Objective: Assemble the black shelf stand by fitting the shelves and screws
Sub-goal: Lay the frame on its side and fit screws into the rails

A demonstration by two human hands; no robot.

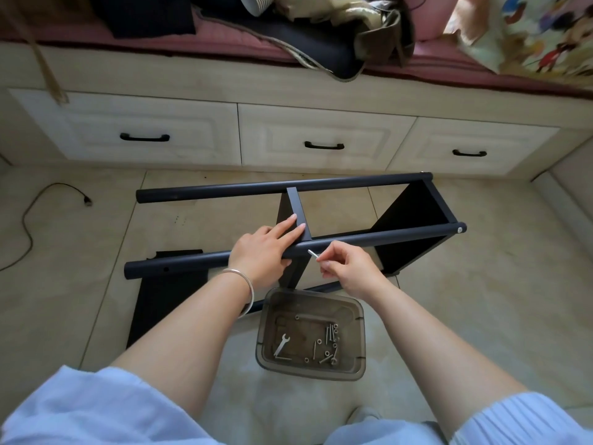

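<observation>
The black shelf stand lies on its side on the tiled floor, with a far pole (244, 189) and a near pole (378, 236). A middle shelf (296, 207) and an end shelf (414, 216) stand between them. My left hand (263, 252) rests on the near pole, thumb under it, two straight fingers pressing the middle shelf's edge. My right hand (348, 268) pinches a silver screw (313, 254) whose tip touches the near pole beside the middle shelf. A loose black shelf (163, 297) lies flat under my left forearm.
A smoky plastic box (357, 319) in front of me holds a small wrench (281, 344), several screws and nuts. Cream drawers (321, 139) under a cushioned bench run along the far side. A black cable (29, 216) trails on the floor at left.
</observation>
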